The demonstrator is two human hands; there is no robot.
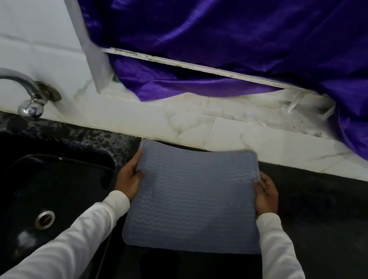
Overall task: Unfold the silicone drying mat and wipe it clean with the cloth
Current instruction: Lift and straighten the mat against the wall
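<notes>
1. Far left: black sink (34, 178) with tap (17, 91) above it. Neither is touched.
2. Left hand (130, 175) grasps the left edge of the silicone drying mat (193, 196), thumb on top, fingers curled beneath.
3. Mat: grey, wavy-ribbed, held above the dark counter (335, 211) just right of the sink. Far edge is lifted and bowed near the white ledge (274, 141).
4. Right hand (265, 197) pinches the mat's right edge in the same way.
5. Judgement, step in hand: spreading the mat flat. Lower both sides evenly, draw the edges apart to remove the bow, and keep it wholly on the counter, clear of the sink rim.
6. Hard to tell: whether the near edge rests on the counter or hangs free; whether any fold remains underneath. Fingers under the mat are hidden.
7. No wiping cloth in view. Purple fabric (244, 28) drapes behind and is cut off at the right.
</notes>
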